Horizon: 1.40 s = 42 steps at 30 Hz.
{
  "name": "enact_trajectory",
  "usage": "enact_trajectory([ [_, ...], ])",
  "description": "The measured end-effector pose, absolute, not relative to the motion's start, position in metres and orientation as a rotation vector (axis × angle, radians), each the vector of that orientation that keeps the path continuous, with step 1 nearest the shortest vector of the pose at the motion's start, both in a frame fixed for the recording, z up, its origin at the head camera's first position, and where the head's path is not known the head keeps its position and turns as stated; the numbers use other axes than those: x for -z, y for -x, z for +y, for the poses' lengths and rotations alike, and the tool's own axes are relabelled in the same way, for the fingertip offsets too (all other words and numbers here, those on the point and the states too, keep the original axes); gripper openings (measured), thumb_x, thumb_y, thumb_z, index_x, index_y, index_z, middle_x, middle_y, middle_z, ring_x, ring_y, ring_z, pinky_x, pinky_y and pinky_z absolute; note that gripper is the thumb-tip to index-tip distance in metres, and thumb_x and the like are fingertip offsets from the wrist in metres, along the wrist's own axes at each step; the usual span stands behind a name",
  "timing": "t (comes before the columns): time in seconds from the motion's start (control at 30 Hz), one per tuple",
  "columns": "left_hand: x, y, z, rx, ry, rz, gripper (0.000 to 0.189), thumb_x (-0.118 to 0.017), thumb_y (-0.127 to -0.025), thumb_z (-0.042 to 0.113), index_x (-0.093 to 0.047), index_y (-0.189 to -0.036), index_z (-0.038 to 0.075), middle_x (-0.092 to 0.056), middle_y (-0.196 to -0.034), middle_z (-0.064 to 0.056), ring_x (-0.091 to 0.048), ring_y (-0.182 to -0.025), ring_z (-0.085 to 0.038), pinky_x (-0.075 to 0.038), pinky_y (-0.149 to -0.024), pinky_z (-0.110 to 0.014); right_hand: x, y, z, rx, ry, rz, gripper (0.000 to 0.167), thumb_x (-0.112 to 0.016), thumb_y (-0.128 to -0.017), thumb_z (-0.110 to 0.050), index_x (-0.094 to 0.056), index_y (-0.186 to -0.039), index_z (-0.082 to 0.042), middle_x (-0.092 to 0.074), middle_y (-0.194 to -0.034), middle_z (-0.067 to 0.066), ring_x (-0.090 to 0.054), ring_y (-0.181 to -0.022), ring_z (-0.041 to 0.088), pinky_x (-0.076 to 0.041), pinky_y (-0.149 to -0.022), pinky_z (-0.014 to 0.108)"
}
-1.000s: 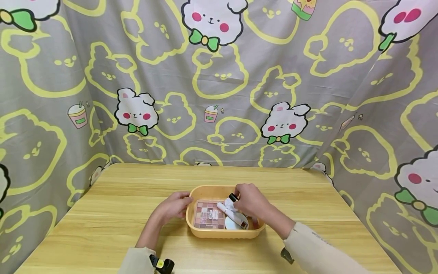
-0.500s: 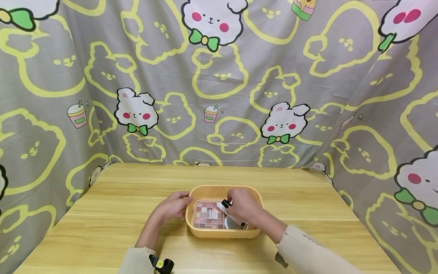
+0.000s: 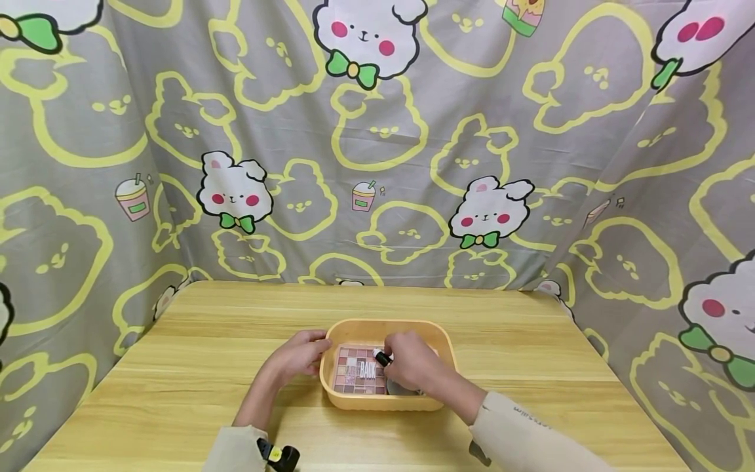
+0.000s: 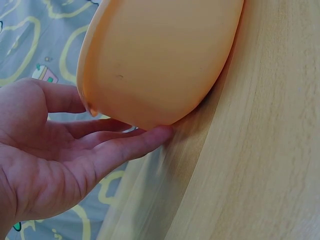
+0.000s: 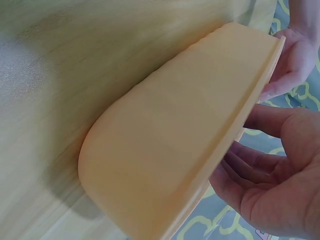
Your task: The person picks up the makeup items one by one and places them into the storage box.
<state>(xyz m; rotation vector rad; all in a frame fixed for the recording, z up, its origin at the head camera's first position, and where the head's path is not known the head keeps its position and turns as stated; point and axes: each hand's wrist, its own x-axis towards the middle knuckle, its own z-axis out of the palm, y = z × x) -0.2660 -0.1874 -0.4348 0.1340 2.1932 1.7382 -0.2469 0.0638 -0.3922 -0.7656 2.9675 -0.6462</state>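
Note:
A yellow-orange plastic basket stands on the table. My left hand holds its left end, thumb at the rim and fingers against the outer wall in the left wrist view. My right hand reaches down inside the basket and grips a small black-ended cosmetic item; the rest of it is hidden by the fingers. An eyeshadow palette with a grid of pink and brown shades lies in the left half. Beside it, a round pale disc is partly covered by the right hand.
The wooden table extends around the basket on every side. A grey curtain with yellow outlines and white cartoon heads hangs behind and at both sides. The basket's outer wall fills the middle of the right wrist view.
My right hand has moved left and a little down inside the basket with the black-ended item, now covering most of the white tube. The left hand and basket stay in place.

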Motion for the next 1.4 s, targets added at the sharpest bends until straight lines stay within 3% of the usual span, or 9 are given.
enact_trajectory([
  [0.17,0.435,0.266,-0.186,-1.741,-0.138,2.185,0.048,-0.041,-0.107,0.015,-0.04,-0.148,-0.01,-0.059,-0.136,-0.029,-0.061,-0.123,-0.037,-0.059,-0.091,-0.046,0.396,0.246,0.063,0.617,0.768,2.976,0.014,-0.076,-0.082,-0.004,-0.065,-0.074,-0.008,-0.06,-0.069,0.0,-0.045,-0.059,0.011,-0.035,-0.049,0.022],
  [0.4,0.434,0.265,-0.185,-1.745,-0.161,2.165,0.051,-0.04,-0.107,0.016,-0.037,-0.149,-0.012,-0.055,-0.139,-0.032,-0.059,-0.126,-0.039,-0.058,-0.093,-0.047,0.4,0.247,0.062,0.585,0.771,2.994,0.019,-0.075,-0.082,-0.004,-0.062,-0.07,-0.011,-0.058,-0.068,-0.003,-0.047,-0.063,0.011,-0.039,-0.054,0.022],
  [0.7,0.435,0.266,-0.184,-1.761,-0.114,2.179,0.05,-0.041,-0.107,0.015,-0.038,-0.149,-0.012,-0.056,-0.139,-0.031,-0.059,-0.126,-0.039,-0.058,-0.092,-0.048,0.404,0.248,0.061,0.56,0.792,3.024,0.028,-0.072,-0.083,-0.005,-0.055,-0.063,-0.014,-0.046,-0.058,-0.006,-0.039,-0.058,0.01,-0.032,-0.05,0.022],
  [1.4,0.436,0.266,-0.185,-1.754,-0.101,2.187,0.05,-0.042,-0.107,0.016,-0.039,-0.149,-0.011,-0.056,-0.14,-0.03,-0.059,-0.127,-0.04,-0.058,-0.092,-0.048,0.409,0.247,0.058,0.566,0.8,3.025,0.024,-0.074,-0.08,-0.002,-0.055,-0.07,-0.013,-0.048,-0.062,-0.004,-0.041,-0.059,0.01,-0.033,-0.049,0.022],
])
